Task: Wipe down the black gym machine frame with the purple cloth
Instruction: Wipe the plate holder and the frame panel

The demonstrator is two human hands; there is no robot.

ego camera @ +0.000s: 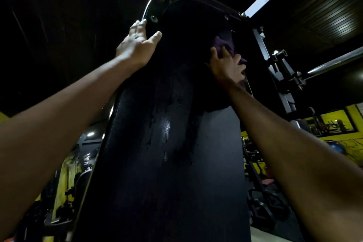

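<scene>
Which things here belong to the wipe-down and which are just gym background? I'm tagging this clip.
In the job:
purple cloth, under the right hand
black gym machine frame
left hand, gripping the frame's upper edge

Background:
steel bar at right
yellow wall
weight plate low right

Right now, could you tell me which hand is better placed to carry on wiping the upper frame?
Right hand: it presses the purple cloth against the black frame. Left hand grips the frame's edge.
</scene>
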